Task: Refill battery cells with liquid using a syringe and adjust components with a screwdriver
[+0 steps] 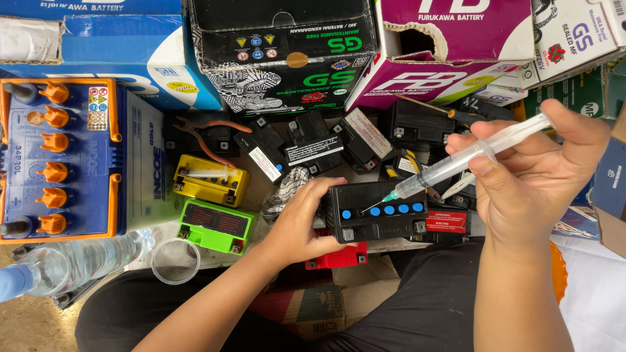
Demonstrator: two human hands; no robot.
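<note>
A large blue battery with orange caps (62,156) lies at the left edge of the floor (26,322), and cardboard boxes (287,52) stand in a row along the far edge. Between them a heap of small black batteries (313,140) covers the middle, with a yellow battery (210,180) and a green battery (216,226) just left of it. Near the person's lap sits a black battery with blue plugs (378,212), resting on a red battery (338,256). The left hand (301,221) is closed around its left end, steadying it. The right hand (541,173) grips a clear syringe (466,156), thumb on the plunger, needle tip touching the battery's top beside the plugs. A clear plastic bottle (72,264) lies at the near left corner, with a small clear cup (175,261) just beside it.
</note>
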